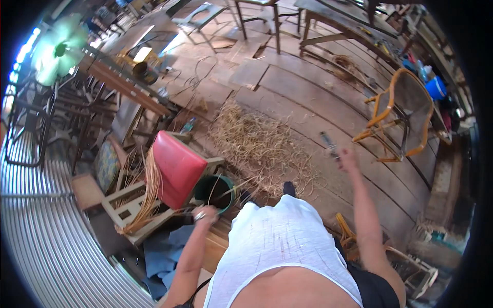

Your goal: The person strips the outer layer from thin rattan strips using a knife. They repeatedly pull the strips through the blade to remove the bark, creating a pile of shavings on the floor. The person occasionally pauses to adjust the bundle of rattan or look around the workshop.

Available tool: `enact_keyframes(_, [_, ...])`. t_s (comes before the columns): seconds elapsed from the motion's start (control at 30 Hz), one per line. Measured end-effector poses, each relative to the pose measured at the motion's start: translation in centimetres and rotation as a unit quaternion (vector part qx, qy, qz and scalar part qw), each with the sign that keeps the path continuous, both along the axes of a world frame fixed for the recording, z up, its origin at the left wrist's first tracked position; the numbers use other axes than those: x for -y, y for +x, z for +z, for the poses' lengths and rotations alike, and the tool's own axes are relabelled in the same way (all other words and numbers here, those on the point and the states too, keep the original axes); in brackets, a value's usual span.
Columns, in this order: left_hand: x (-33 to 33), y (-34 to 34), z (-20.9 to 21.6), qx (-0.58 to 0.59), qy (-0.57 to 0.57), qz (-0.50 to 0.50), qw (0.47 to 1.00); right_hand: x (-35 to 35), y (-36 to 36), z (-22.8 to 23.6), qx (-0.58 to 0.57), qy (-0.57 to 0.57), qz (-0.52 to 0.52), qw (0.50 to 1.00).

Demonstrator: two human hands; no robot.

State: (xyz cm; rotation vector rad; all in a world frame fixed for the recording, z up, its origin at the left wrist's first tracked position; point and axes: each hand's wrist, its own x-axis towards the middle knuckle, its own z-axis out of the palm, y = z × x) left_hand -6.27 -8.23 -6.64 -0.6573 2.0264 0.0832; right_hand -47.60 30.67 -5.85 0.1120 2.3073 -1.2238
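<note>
My left hand (206,214) is closed beside the rim of a dark green bucket (229,201), with a ring or watch-like band near the wrist. Pale strips rise out of the bucket close to its fingers; what they grip is too small to make out. Out to the right, my right hand (349,160) holds a narrow grey hand tool (329,145), its far end pointing up and away. A red padded seat (176,169) leans next to the bucket, and a bundle of long tan strips (150,192) hangs over a wooden frame beside it.
A heap of curly tan shavings (257,138) covers the plank floor ahead. To the right stands a rattan chair (405,118); a long wooden bench (344,25) is at the far right. Corrugated metal sheet (46,231) lines the left, near a fan (60,50).
</note>
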Motion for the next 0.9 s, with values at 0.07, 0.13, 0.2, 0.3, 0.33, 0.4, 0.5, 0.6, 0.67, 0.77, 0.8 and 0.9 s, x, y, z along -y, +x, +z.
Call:
enact_keyframes(0.07, [-4.1, -5.8, -3.9, -0.162, 0.130, -0.017, 0.978, 6.7, 5.5, -1.5, -0.008, -0.036, 0.092, 0.995])
enact_keyframes(0.13, [-8.1, -12.3, -3.7, -0.323, 0.250, 0.045, 0.912, 12.3, 10.2, 0.7, 0.066, -0.062, 0.164, 0.982])
enact_keyframes(0.2, [-10.0, -16.2, 1.6, -0.410, 0.317, 0.126, 0.846, 13.9, 12.1, -2.0, 0.004, -0.060, 0.250, 0.966])
enact_keyframes(0.3, [-6.2, -15.9, 1.0, -0.383, 0.360, 0.093, 0.845, 12.8, 12.0, -3.5, -0.016, -0.077, 0.255, 0.964])
enact_keyframes(0.33, [-3.6, -14.6, 1.3, -0.296, 0.417, 0.119, 0.851, 11.1, 10.5, -3.8, 0.006, -0.085, 0.231, 0.969])
enact_keyframes(0.4, [1.3, -10.4, 3.1, -0.221, 0.377, 0.144, 0.888, 5.8, 6.3, -2.2, 0.002, -0.050, 0.226, 0.973])
enact_keyframes(0.5, [9.0, -1.0, 3.3, -0.149, 0.290, 0.240, 0.914, -9.4, -3.2, -7.8, -0.209, 0.140, 0.208, 0.945])
enact_keyframes(0.6, [15.1, 5.1, 3.9, -0.121, 0.195, 0.239, 0.944, -32.4, -11.9, -11.3, -0.227, 0.243, 0.088, 0.939])
enact_keyframes(0.67, [15.9, 8.8, 4.5, -0.085, 0.106, 0.280, 0.950, -35.3, -14.3, -10.0, -0.105, 0.298, -0.046, 0.948])
enact_keyframes(0.77, [15.3, 7.8, 1.4, -0.076, 0.078, 0.210, 0.972, -37.1, -15.4, -9.5, -0.122, 0.313, -0.053, 0.940])
enact_keyframes(0.8, [14.8, 5.6, -3.4, -0.111, 0.118, 0.153, 0.975, -40.9, -16.2, -8.8, -0.200, 0.356, -0.023, 0.912])
enact_keyframes(0.9, [6.3, -1.0, -1.9, -0.167, 0.180, 0.198, 0.949, -16.6, -8.4, -11.8, -0.123, 0.159, 0.013, 0.980])
